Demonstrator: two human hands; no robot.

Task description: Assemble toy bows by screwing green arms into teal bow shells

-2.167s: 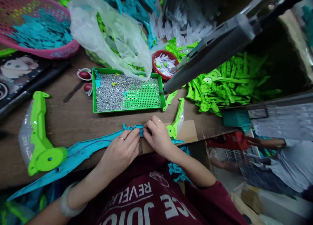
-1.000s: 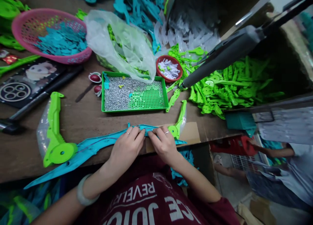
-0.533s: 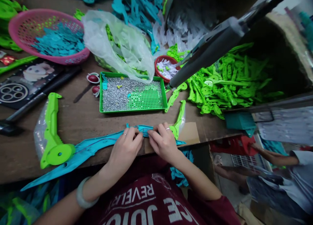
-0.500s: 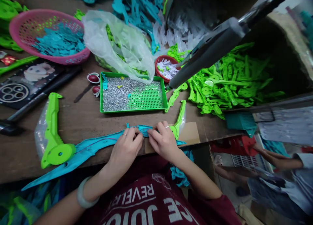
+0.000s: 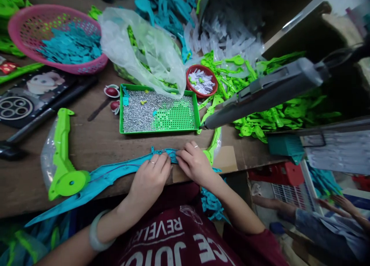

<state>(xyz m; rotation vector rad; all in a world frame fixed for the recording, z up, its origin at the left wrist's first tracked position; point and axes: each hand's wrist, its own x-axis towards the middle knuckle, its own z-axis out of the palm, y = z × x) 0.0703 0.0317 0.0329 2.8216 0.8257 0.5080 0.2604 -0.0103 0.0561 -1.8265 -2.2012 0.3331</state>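
A long curved blue plastic toy shell [image 5: 115, 172] lies along the table's front edge, a thin dark wire running in it. Lime-green arms with clear plastic pieces are joined at both ends: the left arm [image 5: 64, 150] with its round disc, and the right arm [image 5: 214, 144] behind my fingers. My left hand [image 5: 150, 177] is closed, its fingertips pressed together on the middle of the shell. Just to the right, my right hand [image 5: 198, 165] pinches at the same stretch. Whatever small part lies between the fingertips is hidden.
A green tray [image 5: 160, 132] of small screws stands beyond the shell. An electric screwdriver [image 5: 266, 90] hangs at the right, its tip near the tray's corner. Behind are a pink basket [image 5: 26, 38], a red bowl [image 5: 215, 89] and heaped green parts [image 5: 254, 123]. A co-worker [image 5: 326, 227] is at right.
The hanging screwdriver has swung right and nearer. My left hand's fingers have flattened and closed over the shell; my right hand has barely moved. The co-worker's arms have shifted.
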